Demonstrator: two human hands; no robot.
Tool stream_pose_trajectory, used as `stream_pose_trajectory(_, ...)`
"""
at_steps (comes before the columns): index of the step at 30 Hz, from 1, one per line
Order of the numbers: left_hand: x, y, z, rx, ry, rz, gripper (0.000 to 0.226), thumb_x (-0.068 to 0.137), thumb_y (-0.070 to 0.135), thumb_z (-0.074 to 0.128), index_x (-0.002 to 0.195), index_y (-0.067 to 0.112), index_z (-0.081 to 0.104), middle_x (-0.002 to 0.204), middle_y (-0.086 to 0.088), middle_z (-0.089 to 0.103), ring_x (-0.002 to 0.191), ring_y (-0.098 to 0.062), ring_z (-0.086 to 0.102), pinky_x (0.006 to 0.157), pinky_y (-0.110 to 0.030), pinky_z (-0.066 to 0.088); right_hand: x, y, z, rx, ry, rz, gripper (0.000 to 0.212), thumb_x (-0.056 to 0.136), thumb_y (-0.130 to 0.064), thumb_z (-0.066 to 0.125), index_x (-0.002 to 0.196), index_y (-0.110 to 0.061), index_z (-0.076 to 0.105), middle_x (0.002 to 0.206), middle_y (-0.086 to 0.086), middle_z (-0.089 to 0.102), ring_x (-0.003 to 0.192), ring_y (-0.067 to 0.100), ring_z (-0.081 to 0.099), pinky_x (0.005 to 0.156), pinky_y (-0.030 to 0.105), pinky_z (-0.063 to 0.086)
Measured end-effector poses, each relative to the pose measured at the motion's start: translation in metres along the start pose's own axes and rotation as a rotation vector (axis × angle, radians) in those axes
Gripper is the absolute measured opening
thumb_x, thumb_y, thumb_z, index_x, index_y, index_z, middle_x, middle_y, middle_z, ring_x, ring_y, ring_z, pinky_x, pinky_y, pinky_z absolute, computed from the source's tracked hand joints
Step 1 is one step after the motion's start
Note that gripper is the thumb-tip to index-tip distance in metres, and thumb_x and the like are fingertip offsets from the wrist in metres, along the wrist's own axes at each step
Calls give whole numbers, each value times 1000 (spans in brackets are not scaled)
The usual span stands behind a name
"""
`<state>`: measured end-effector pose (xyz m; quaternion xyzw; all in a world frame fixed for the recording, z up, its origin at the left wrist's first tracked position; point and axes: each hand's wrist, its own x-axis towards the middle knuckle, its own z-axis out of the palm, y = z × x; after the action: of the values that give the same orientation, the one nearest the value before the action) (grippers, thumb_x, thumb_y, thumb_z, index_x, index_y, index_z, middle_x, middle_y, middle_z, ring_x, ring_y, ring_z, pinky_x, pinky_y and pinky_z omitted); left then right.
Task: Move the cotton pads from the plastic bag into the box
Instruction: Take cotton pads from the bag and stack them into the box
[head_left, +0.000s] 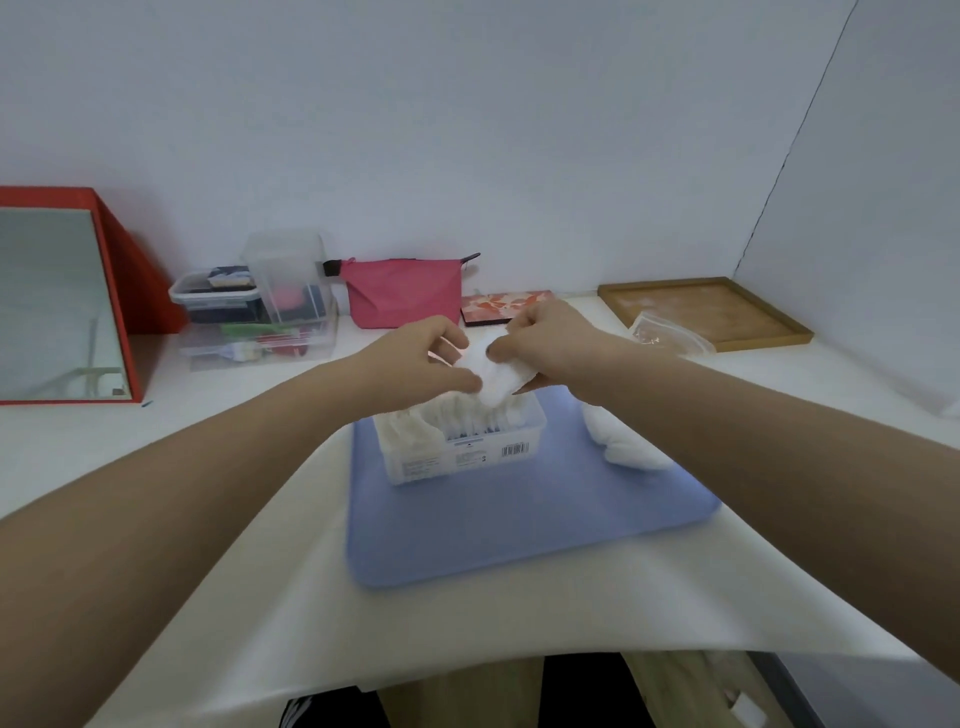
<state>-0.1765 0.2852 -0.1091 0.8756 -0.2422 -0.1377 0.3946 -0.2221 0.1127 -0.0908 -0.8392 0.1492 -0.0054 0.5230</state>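
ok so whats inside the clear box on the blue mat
The box holds white cotton pads standing in a row. Both hands, left hand and right hand, cover its back edge, so that part stays hidden.

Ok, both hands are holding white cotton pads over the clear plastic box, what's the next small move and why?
Probably lower the white cotton pads into the clear plastic box: left hand and right hand pinch them just above its open top.

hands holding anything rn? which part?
Both. Left hand and right hand share a grip on a small stack of cotton pads, one at each end, just above the box.
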Motion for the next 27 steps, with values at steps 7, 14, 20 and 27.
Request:
stream_pose_trajectory(7,-11,-40,-1,439,-78,-79,100,62,59,81,145,43,27,145,2,28,134,-23,30,107,-44,39,-2,18,38,-626,113,-257,28,85,-21,60,110,-12,52,100,5,60,88,26,57,67,34,47)
stream_pose_trajectory(14,-15,-62,7,426,-107,-121,104,71,51,81,151,36,17,151,2,16,135,-24,30,108,-38,36,-9,17,55,-846,27,-351,18,81,-8,56,95,-11,44,80,4,48,72,23,48,49,29,33)
stream_pose_trajectory(20,-13,-62,6,410,-105,-79,107,70,48,85,151,33,16,142,3,20,114,-21,41,88,-29,40,-1,5,59,-1001,-97,-129,24,82,-12,63,77,-15,40,75,0,45,70,17,50,49,22,31)
stream_pose_trajectory(27,-10,-67,7,425,-78,-64,112,63,51,86,149,32,18,139,6,24,116,-20,43,88,-31,44,7,9,68,-627,-221,77,19,83,-18,64,90,-11,48,72,0,55,63,14,54,54,23,45)
